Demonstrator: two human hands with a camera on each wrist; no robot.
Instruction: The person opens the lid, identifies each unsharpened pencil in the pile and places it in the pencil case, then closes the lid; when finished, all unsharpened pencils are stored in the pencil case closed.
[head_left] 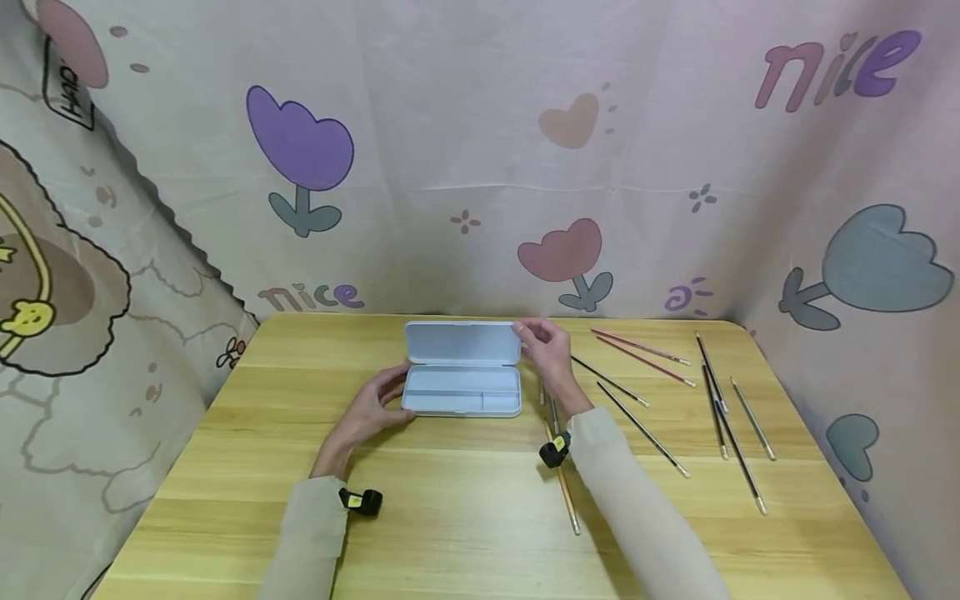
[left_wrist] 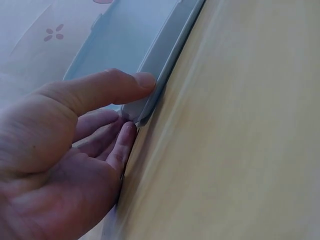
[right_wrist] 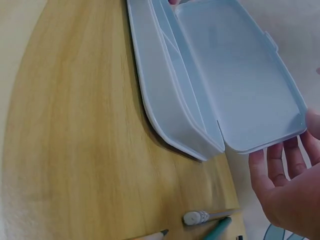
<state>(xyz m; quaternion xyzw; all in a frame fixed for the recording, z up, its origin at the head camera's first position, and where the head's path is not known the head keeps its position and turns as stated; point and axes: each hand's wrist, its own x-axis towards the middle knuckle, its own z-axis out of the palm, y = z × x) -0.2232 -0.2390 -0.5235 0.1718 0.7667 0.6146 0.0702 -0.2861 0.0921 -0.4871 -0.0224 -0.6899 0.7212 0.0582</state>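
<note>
A light blue pencil case (head_left: 461, 377) lies open on the table with its lid (head_left: 462, 343) raised at the back. Dividers split the inside into compartments, and no pencils show in them. My left hand (head_left: 372, 406) holds the case's left end; in the left wrist view its thumb (left_wrist: 117, 90) lies along the front wall while the other fingers bend around the end. At the lid's upper right corner my right hand (head_left: 551, 354) pinches the edge, thumb on the inner face and fingers behind, as the right wrist view shows.
Right of the case, several pencils lie scattered on the wooden table (head_left: 465, 508): red ones (head_left: 651, 362), dark ones (head_left: 643, 429) and a yellow one (head_left: 567, 493) partly under the right wrist. A patterned cloth (head_left: 435, 150) hangs along the table's back edge.
</note>
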